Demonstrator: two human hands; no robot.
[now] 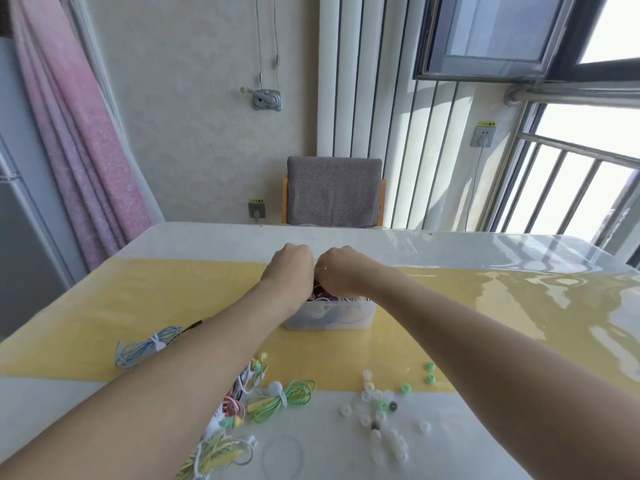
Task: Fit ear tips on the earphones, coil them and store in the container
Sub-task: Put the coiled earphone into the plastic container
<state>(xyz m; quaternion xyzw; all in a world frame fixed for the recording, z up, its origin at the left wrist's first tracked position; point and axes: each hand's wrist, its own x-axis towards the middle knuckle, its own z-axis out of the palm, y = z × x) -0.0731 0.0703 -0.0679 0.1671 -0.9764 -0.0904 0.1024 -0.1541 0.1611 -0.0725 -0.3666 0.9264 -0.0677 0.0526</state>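
With the left hand [290,265] and right hand [337,270] curled over the translucent plastic container [329,315], grip contents hidden, overfilled coils may spill onto the surface.

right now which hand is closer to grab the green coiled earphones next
Left, probably. Both hands, left hand and right hand, are at the container, but the green earphones lie right beside the left forearm, while the right arm runs past the ear tips.
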